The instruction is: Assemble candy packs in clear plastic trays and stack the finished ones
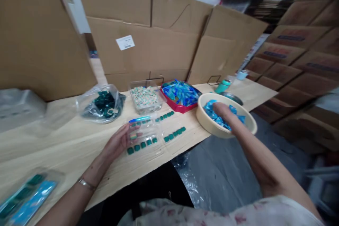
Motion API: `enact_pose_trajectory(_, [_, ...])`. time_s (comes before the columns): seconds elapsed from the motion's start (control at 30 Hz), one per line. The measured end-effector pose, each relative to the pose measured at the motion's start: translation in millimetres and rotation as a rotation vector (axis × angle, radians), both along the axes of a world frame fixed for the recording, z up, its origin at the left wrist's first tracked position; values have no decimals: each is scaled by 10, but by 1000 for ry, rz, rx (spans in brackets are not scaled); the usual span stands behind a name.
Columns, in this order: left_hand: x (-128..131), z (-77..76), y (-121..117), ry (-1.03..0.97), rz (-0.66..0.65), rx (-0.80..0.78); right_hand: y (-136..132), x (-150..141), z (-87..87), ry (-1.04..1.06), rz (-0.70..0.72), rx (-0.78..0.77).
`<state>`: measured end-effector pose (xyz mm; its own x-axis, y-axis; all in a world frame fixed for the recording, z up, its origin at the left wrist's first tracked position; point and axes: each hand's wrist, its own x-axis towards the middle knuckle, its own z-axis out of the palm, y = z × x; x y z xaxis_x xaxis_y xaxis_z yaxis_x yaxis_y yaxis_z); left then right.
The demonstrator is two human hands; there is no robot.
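My left hand [122, 139] grips the left edge of a clear plastic tray [144, 131], its fingers partly visible through the plastic. In the tray lie a blue pen-like stick [140, 119] along the back and rows of small dark-green square pieces [143, 144]. More green squares [174, 134] line up just to its right. My right hand [221, 111] reaches down into a cream basin [212, 127] among shiny blue packets [225, 124]; its fingers are hidden and blurred, so what they hold does not show.
Behind the tray stand a clear bag of dark-green pieces [104, 104], a clear box of small pale pieces [144, 98] and a red tray [176, 107] of blue sticks. A filled clear pack [31, 197] lies front left. Cardboard panels [148, 49] wall the table's back.
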<state>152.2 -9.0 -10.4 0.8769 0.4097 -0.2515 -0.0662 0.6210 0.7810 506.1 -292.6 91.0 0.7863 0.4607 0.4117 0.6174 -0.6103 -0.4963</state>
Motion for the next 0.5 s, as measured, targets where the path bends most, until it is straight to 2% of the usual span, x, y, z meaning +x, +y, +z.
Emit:
enact_pose_trajectory(0.07, [5,-14,13,-27,2,-24,78,7,-3,57,29,47])
enact_pose_trajectory(0.13, [5,-20,21,-60,10,-35,237,-168,-8,104,93,100])
enact_pose_trajectory(0.2, [3,-18,22,-81,20,-38,478,-540,-57,183,218,184])
enact_pose_trajectory(0.23, [1,-15,21,-86,21,-39,620,-776,-105,284,325,284])
enact_pose_trajectory(0.27, [1,-13,21,-89,22,-38,767,-1023,-168,396,412,351])
enact_pose_trajectory(0.33, [1,-11,21,-98,23,-30,1049,-1482,-329,539,517,390])
enact_pose_trajectory(0.4, [4,-13,22,-111,33,-17,1269,-1816,-507,512,518,384])
enact_pose_trajectory(0.5, [12,-18,19,-126,52,5,1427,-2052,-691,203,476,288])
